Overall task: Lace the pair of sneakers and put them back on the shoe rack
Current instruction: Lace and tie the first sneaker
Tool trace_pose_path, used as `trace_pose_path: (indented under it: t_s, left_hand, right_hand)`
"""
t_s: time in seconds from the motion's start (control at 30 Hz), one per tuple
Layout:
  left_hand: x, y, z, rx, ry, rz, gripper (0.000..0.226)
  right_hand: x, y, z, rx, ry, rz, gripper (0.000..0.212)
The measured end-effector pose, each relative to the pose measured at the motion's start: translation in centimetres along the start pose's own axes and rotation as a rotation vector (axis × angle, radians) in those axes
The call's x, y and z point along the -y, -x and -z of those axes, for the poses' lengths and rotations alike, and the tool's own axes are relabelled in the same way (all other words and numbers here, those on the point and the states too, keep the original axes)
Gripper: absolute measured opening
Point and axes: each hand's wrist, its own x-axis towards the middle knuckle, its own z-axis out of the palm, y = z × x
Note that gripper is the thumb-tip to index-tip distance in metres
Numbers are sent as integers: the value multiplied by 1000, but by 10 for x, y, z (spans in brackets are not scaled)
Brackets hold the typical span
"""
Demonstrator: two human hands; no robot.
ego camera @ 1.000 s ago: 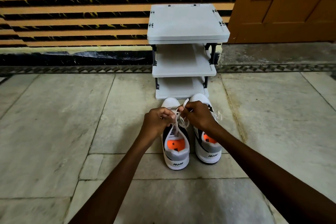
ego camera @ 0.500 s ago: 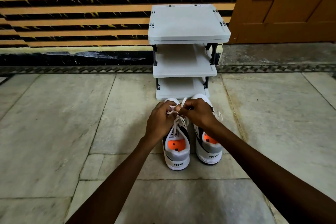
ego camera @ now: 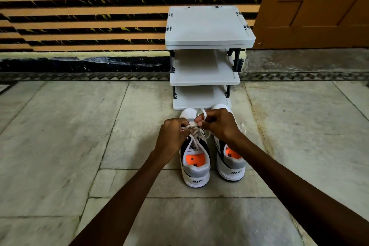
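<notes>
Two white, grey and black sneakers with orange insoles stand side by side on the floor, heels toward me: the left sneaker (ego camera: 196, 168) and the right sneaker (ego camera: 230, 164). Both hands meet over the left sneaker's tongue. My left hand (ego camera: 171, 136) pinches one end of its white lace (ego camera: 196, 134). My right hand (ego camera: 216, 124) pinches the other end, a loop of lace around a finger. The right hand and forearm hide the front of the right sneaker. The grey three-shelf shoe rack (ego camera: 209, 40) stands just beyond the toes.
The rack backs against an orange-and-black striped wall (ego camera: 83, 14). An orange wooden door (ego camera: 319, 6) is at the upper right. Stone floor slabs (ego camera: 60, 136) spread on every side of the sneakers.
Both hands have moved forward along the left sneaker toward its toe and come closer together, drawing the lace ends with them. The sneakers have stayed in place.
</notes>
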Motion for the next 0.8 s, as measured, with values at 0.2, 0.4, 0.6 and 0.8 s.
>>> trace_pose_path:
  t_s: [0.2, 0.4, 0.6, 0.8]
  left_hand:
    - [4, -2, 5, 74, 192, 127, 22]
    - [8, -4, 8, -32, 40, 31, 27]
    - [4, -5, 3, 77, 90, -35, 29]
    - [-2, -6, -2, 106, 47, -61, 28]
  right_hand:
    - [1, 1, 3, -25, -21, 27, 14]
    - [-2, 1, 1, -16, -33, 47, 15]
    - [3, -1, 1, -5, -48, 44, 16]
    - [2, -1, 2, -19, -21, 77, 16]
